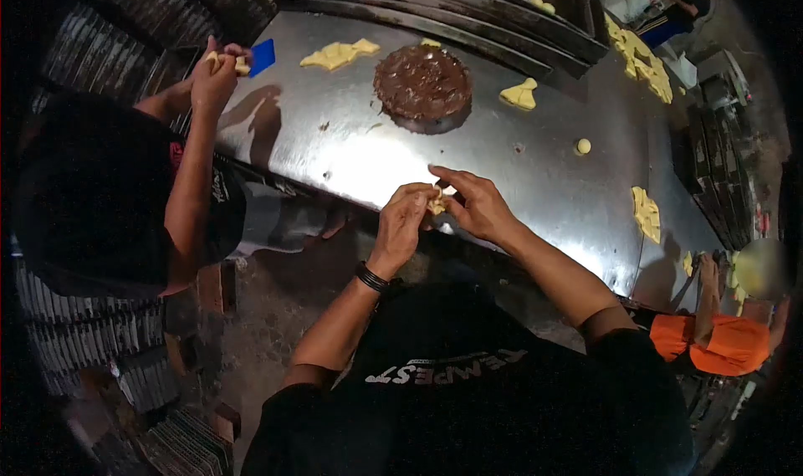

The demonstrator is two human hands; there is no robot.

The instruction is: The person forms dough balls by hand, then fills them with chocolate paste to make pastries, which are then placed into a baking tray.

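Note:
My left hand (403,223) and my right hand (473,204) meet at the near edge of a steel table (351,150). Between their fingertips they pinch a small piece of yellow dough (437,203). Beyond my hands a round dark brown filling mound (422,84) sits mid-table. A small dough ball (583,146) lies to the right of it, and a yellow dough lump (519,96) rests next to the mound.
A person in black at the left holds dough in raised hands (219,64) by a blue scraper (263,57). Flattened dough pieces (338,53) lie at the back, more dough (645,212) at the right. Another person in orange (721,342) stands lower right. Dark trays (435,7) line the far side.

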